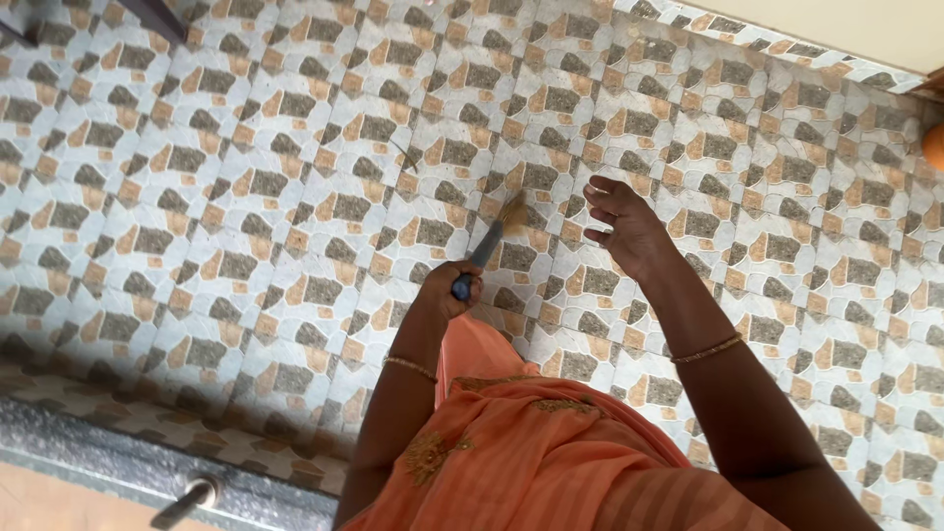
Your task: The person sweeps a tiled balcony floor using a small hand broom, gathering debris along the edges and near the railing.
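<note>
My left hand (450, 288) is closed around the blue handle of a short broom (489, 242), whose straw-coloured bristles point away from me and rest on the patterned tile floor (246, 167). My right hand (622, 224) hangs free a little to the right of the bristles, fingers loosely curled and apart, holding nothing. A thin bangle sits on each wrist. Orange cloth (521, 442) of my garment fills the lower middle and hides the floor beneath.
A dark stone threshold strip (118, 457) runs along the lower left, with a metal bolt (187, 501) on it. A pale wall base (846, 25) crosses the top right. An orange round object (934, 146) shows at the right edge.
</note>
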